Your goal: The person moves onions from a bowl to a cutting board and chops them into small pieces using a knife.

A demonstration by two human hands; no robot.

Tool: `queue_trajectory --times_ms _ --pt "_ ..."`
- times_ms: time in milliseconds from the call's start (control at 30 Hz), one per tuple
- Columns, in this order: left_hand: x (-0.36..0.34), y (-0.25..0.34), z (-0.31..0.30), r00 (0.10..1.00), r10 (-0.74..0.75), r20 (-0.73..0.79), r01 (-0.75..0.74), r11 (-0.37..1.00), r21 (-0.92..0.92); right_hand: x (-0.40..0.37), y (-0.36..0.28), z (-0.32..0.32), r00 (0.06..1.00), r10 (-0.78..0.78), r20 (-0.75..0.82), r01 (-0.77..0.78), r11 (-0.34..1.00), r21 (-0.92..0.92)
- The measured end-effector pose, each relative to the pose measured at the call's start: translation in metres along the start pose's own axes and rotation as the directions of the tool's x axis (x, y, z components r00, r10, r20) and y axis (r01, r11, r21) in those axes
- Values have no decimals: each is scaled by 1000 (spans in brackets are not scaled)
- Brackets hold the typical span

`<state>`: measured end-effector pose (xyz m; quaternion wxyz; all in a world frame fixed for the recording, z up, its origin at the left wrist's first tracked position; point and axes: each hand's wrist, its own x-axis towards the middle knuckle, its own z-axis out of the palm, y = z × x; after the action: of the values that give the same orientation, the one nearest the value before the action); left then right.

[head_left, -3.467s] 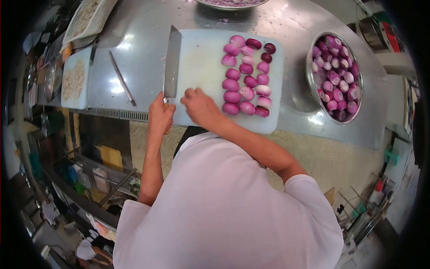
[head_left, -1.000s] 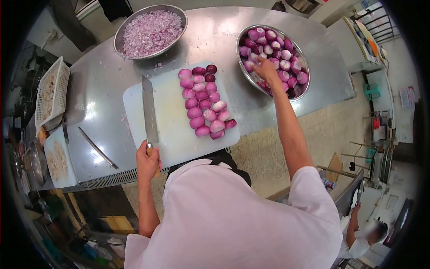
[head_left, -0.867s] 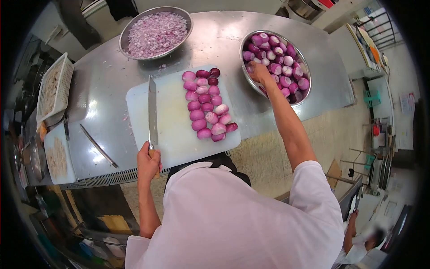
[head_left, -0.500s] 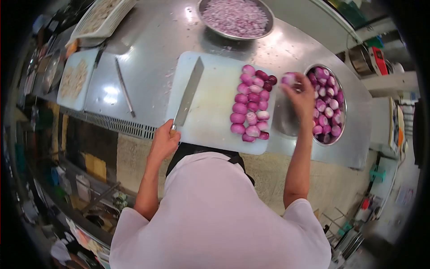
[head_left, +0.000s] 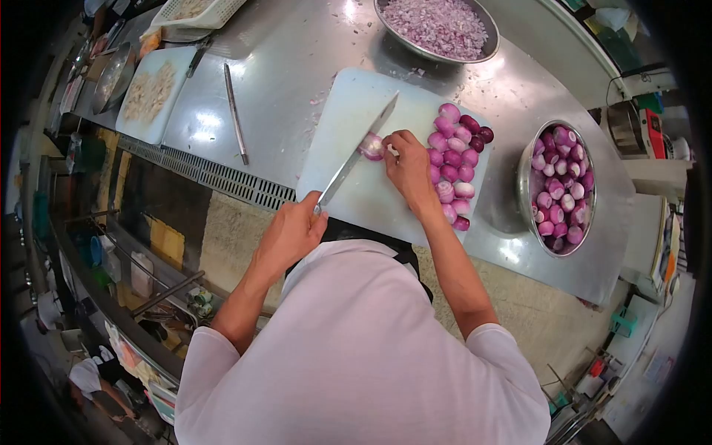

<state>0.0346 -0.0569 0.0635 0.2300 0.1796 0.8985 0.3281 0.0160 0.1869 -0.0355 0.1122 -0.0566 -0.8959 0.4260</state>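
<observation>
A long knife [head_left: 345, 174] is in my left hand [head_left: 297, 226], its fingers wrapped round the handle. The blade slants up over the white cutting board [head_left: 334, 111], against a single peeled onion [head_left: 371, 146]. My right hand [head_left: 411, 174] has its fingers bent together at that onion's right side; the fingertips partly hide the contact. Rows of peeled purple onions [head_left: 466, 173] lie on the board's right part, a few hidden behind my right hand and wrist.
A metal bowl of peeled onions [head_left: 558, 194] stands right of the board. Chopped onion fills a bowl [head_left: 491, 50] behind it. At left are a metal rod [head_left: 235, 115], a smaller board [head_left: 175, 100] with pale slices, and a white basket [head_left: 215, 15].
My right hand has moved left from beside the onion bowl to the board's middle, where an onion now sits at the blade. The view has shifted, so the table appears farther right.
</observation>
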Motion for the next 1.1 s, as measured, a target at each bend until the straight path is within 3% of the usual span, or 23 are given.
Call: queue_trajectory --times_ms 100,200,333,400,500,667,733,933,1100 --pt "-10 10 -5 996 -31 86 27 999 39 0 0 6 999 -21 -37 20 999 -32" --pt "-12 9 1 996 30 78 -36 996 76 2 2 8 997 -47 -53 44 997 -64" --pt "8 13 14 992 -19 124 -1 986 166 2 6 8 996 -74 -53 69 994 -81" --pt "36 -4 37 994 99 56 -106 986 130 2 7 8 998 -43 -36 41 998 -53" --pt "75 -13 53 987 156 -36 -155 987 47 -3 5 10 999 -40 -20 41 999 15" --pt "72 -23 35 996 69 -64 -67 997 30 -10 5 26 982 -186 -19 187 980 62" --pt "65 -27 32 997 43 -64 -40 998 50 -19 -8 30 972 -201 121 211 974 -81" --pt "56 -4 22 1000 -24 -15 24 1000 -10 -26 -14 27 991 -115 62 118 992 -36" --pt "52 10 27 998 16 -66 -16 1000 0 -26 -14 28 992 -111 58 112 994 -11"
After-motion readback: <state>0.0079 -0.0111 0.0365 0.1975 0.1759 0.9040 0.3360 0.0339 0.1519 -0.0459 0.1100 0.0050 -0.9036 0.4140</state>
